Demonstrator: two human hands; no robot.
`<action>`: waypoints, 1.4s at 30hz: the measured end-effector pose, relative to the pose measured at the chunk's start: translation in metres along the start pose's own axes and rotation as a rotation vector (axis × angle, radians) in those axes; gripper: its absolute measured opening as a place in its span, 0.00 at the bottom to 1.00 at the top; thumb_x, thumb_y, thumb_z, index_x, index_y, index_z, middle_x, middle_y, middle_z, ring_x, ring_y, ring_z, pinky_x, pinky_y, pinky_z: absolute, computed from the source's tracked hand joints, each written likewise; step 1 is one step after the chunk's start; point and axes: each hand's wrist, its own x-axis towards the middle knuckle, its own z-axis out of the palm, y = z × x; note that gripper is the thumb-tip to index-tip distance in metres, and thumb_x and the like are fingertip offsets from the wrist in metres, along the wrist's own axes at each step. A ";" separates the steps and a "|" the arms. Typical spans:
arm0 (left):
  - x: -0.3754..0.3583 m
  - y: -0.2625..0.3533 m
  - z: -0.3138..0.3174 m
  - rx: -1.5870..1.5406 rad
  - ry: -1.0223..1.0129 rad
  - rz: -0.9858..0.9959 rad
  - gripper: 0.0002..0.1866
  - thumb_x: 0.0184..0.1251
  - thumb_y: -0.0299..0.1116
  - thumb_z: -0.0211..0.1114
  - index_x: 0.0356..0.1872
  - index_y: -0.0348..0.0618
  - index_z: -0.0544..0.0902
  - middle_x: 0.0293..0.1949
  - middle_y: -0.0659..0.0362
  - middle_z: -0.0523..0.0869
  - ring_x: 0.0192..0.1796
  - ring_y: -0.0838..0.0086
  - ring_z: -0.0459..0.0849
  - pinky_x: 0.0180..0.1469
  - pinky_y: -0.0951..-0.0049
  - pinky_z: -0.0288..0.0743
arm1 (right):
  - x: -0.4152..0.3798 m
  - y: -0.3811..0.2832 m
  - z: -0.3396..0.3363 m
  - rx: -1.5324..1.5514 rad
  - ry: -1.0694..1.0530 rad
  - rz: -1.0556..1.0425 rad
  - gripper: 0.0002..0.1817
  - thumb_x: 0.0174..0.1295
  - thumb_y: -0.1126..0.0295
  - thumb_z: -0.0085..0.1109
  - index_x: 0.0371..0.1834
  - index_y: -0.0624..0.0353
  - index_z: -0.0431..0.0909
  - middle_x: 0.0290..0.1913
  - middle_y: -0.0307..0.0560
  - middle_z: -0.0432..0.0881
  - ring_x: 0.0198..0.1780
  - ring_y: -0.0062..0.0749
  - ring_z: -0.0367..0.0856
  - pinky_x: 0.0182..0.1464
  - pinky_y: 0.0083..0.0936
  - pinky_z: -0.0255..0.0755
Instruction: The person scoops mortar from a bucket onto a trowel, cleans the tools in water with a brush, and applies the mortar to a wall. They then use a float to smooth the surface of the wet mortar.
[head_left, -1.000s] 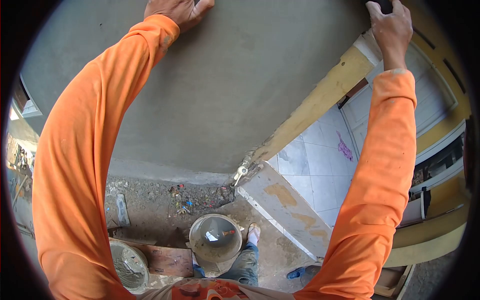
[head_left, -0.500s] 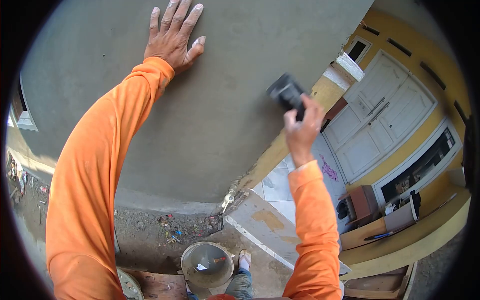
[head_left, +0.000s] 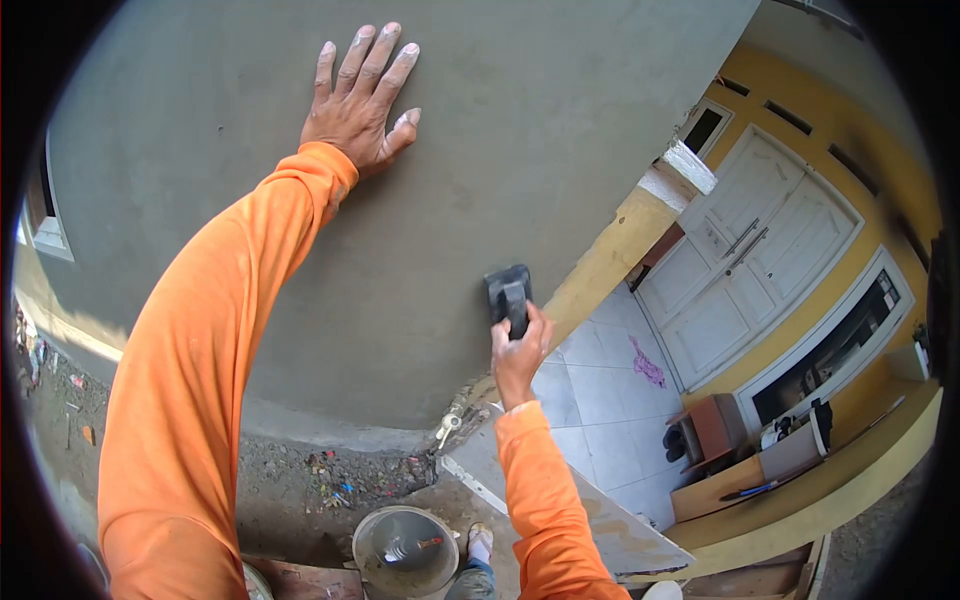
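Note:
My left hand (head_left: 358, 105) lies with fingers spread on the grey plastered wall (head_left: 390, 270), high up. In my right hand (head_left: 520, 355) is a small black plastering float (head_left: 511, 297), gripped by its handle. The float's face is against the plaster, close to the wall's right edge and lower than my left hand. Both arms are in orange sleeves. The plaster looks smooth and damp, with faint marks.
Below stands a bucket (head_left: 405, 552) with an orange-handled tool in it. A tap (head_left: 447, 430) juts out at the wall's lower corner. To the right are a tiled porch (head_left: 600, 400), white double doors (head_left: 745, 240) and a brown cabinet (head_left: 715, 435). Rubble (head_left: 340, 475) lines the wall's foot.
My right hand has moved the float down and to the left along the wall's right edge. My left hand stays flat on the plaster while the view has shifted slightly.

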 end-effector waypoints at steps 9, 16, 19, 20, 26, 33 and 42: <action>0.004 0.002 -0.001 0.039 -0.022 0.054 0.35 0.62 0.46 0.49 0.71 0.48 0.58 0.75 0.54 0.51 0.77 0.58 0.45 0.74 0.46 0.34 | 0.143 -0.047 -0.001 0.089 0.432 -0.028 0.32 0.53 0.74 0.64 0.64 0.63 0.68 0.45 0.56 0.72 0.48 0.49 0.72 0.50 0.40 0.69; 0.004 0.002 0.000 0.019 -0.031 0.030 0.35 0.61 0.45 0.50 0.71 0.48 0.57 0.75 0.54 0.51 0.77 0.59 0.44 0.74 0.46 0.34 | 0.358 -0.097 -0.072 -0.155 0.559 -0.330 0.27 0.56 0.61 0.61 0.57 0.66 0.75 0.46 0.64 0.78 0.50 0.55 0.76 0.56 0.39 0.69; 0.003 0.003 0.002 0.021 -0.028 0.024 0.35 0.61 0.46 0.49 0.71 0.48 0.58 0.75 0.55 0.51 0.77 0.59 0.45 0.74 0.46 0.34 | 0.237 -0.072 -0.042 -0.020 0.418 -0.200 0.28 0.54 0.69 0.62 0.59 0.65 0.71 0.43 0.58 0.74 0.46 0.52 0.73 0.51 0.40 0.69; 0.004 0.003 0.002 0.020 -0.024 0.024 0.35 0.61 0.46 0.49 0.71 0.49 0.58 0.75 0.55 0.51 0.77 0.59 0.45 0.74 0.46 0.34 | 0.180 -0.052 -0.021 -0.005 0.362 -0.087 0.30 0.52 0.71 0.63 0.61 0.63 0.70 0.44 0.56 0.73 0.47 0.51 0.73 0.52 0.41 0.69; 0.004 0.002 0.001 0.017 -0.016 0.031 0.34 0.62 0.47 0.49 0.71 0.49 0.58 0.75 0.55 0.51 0.77 0.59 0.45 0.74 0.46 0.35 | 0.160 -0.054 -0.007 0.044 0.345 -0.130 0.30 0.51 0.73 0.64 0.61 0.65 0.71 0.43 0.55 0.73 0.47 0.49 0.73 0.50 0.41 0.70; 0.002 0.000 0.001 0.010 -0.030 0.025 0.34 0.63 0.48 0.48 0.71 0.49 0.59 0.75 0.55 0.51 0.77 0.59 0.46 0.74 0.46 0.35 | 0.302 -0.121 -0.051 -0.014 0.421 -0.236 0.23 0.55 0.67 0.62 0.52 0.68 0.74 0.43 0.62 0.75 0.46 0.56 0.74 0.50 0.43 0.69; 0.002 0.000 0.002 0.009 -0.026 0.017 0.36 0.60 0.50 0.53 0.70 0.51 0.59 0.74 0.57 0.53 0.76 0.60 0.47 0.73 0.45 0.37 | 0.251 -0.115 -0.028 0.025 0.395 -0.131 0.25 0.54 0.72 0.61 0.57 0.69 0.71 0.42 0.58 0.73 0.47 0.51 0.72 0.47 0.40 0.69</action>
